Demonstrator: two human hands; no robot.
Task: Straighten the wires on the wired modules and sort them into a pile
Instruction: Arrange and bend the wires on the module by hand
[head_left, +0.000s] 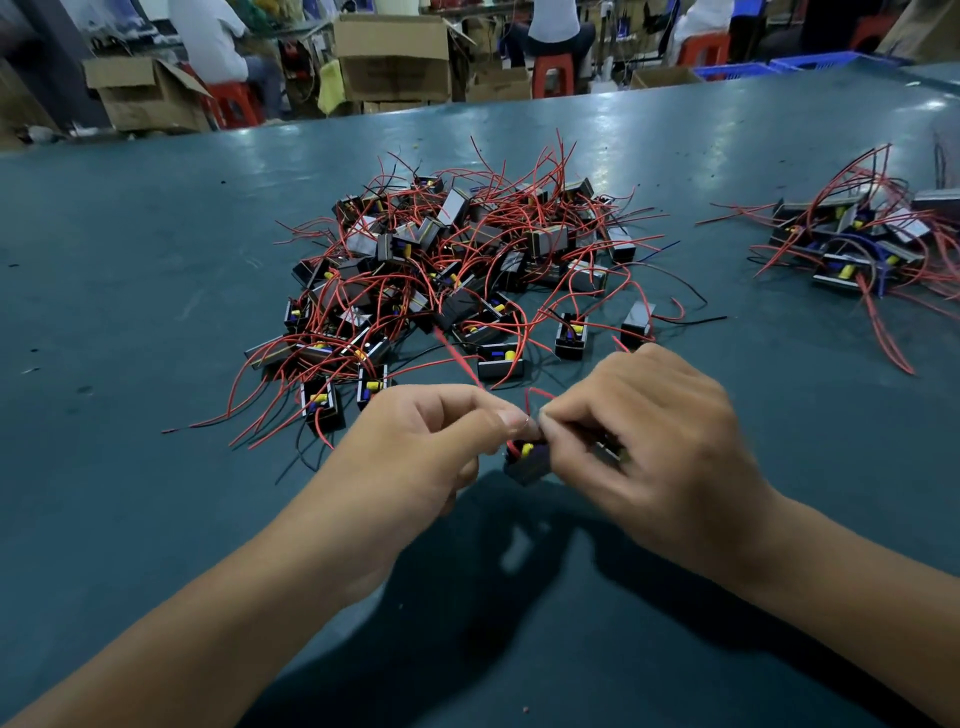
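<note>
**Operator A:** Module location: held above the table, in front of the near edge of the large pile, between both hands. Black housing, a yellow component visible at its top face, red wire exiting beside it.

**Operator B:** Right hand status?

**Operator A:** Fingers curled down over the module from the right side; thumb and forefinger pinch at its upper left corner. Motion blur softens the fingertips, so the exact contact point appears to be at the wire root but cannot be confirmed.

**Operator B:** Left hand?

**Operator A:** Closed in a pinch. Thumb and forefinger meet just beside the right fingertips and grip the red wire, which runs up and away toward the pile, nearly straight.

**Operator B:** Surrounding stock?

**Operator A:** Large pile lies at the centre of the green table: black modules tangled together, red leads curving out in all directions, a few black leads and one blue among them. Several single modules sit loose at its near edge. Smaller pile lies well apart, at the right side of the table.

**Operator B:** Background?

**Operator A:** Cardboard boxes, red stools and seated persons beyond the far table edge.
</note>
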